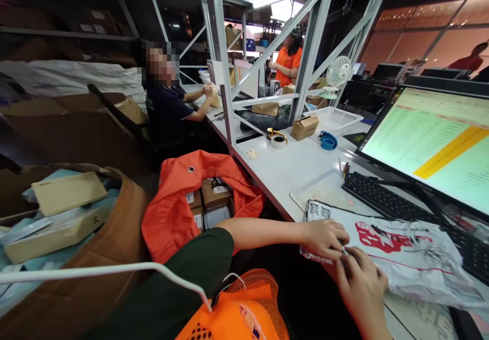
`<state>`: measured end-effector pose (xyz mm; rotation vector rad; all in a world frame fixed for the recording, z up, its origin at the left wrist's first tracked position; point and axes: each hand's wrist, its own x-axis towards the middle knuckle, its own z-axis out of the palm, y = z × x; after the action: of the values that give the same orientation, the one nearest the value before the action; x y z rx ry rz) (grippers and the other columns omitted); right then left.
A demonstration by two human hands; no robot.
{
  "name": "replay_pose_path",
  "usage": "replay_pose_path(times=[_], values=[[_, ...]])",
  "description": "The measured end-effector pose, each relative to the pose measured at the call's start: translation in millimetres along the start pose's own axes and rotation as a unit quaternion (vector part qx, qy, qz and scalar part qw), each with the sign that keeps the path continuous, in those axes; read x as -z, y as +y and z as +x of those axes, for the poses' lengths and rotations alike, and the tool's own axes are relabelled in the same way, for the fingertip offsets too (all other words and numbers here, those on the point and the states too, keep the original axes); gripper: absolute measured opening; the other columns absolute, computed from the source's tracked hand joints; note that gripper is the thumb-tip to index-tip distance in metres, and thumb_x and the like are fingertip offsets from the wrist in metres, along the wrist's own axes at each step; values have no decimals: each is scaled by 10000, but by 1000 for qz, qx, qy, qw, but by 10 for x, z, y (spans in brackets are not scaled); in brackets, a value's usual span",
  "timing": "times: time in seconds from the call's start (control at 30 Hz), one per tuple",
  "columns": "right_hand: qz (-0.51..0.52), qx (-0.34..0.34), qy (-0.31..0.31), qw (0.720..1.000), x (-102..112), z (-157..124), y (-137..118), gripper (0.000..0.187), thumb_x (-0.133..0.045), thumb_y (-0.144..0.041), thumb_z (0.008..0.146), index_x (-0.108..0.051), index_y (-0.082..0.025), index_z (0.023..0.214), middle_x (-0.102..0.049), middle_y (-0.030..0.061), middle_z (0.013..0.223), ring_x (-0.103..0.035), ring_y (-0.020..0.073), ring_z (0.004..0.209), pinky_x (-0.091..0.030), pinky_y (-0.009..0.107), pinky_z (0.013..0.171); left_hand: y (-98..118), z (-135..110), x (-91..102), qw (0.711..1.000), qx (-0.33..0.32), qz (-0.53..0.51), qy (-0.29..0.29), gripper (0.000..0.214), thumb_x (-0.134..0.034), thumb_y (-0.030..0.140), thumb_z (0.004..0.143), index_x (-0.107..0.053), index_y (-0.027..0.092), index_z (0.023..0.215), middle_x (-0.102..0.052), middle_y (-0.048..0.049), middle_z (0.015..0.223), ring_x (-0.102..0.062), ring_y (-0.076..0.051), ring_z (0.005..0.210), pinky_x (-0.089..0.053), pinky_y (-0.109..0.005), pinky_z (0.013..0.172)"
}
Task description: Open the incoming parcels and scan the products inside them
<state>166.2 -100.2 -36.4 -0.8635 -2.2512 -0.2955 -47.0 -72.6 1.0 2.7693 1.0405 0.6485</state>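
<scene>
Basically, bag (416,256) lies lengthwise along near side of keyboard (376,193), QR-code end toward keyboard's left; my left hand (324,237) and right hand (362,281) pinch bag's near edge.

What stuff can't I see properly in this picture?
All in the head view:
- What's inside the white bag: its plastic hides it.
- What, if anything, the left hand and right hand pinch: they cover it.
- Words on the screen: too small and blurry; picture's edge cuts its right side.
- Part of the keyboard: behind the bag.
</scene>
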Motion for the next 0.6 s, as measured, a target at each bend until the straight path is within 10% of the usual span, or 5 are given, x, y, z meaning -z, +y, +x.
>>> replay_pose_path(times=[0.37, 0.6], values=[[117, 77, 23, 990, 437, -84, -78, 64, -561, -177, 1009, -581, -198, 953, -634, 130, 1113, -605, 299, 1143, -419, 475, 982, 308, -145, 53, 984, -178, -25, 14, 298, -761, 399, 877, -638, 225, 669, -751, -71, 865, -655, -212, 877, -466, -365, 849], [103, 168, 64, 978, 623, -222, 90, 71, -654, -290, 945, -649, -238, 897, -700, 129, 998, -678, 331, 937, -488, 517, 846, 520, -413, 289, 986, -161, 10, -32, 365, -677, 538, 959, -649, 232, 761, -722, -53, 779, -639, -193, 756, -389, -395, 684]])
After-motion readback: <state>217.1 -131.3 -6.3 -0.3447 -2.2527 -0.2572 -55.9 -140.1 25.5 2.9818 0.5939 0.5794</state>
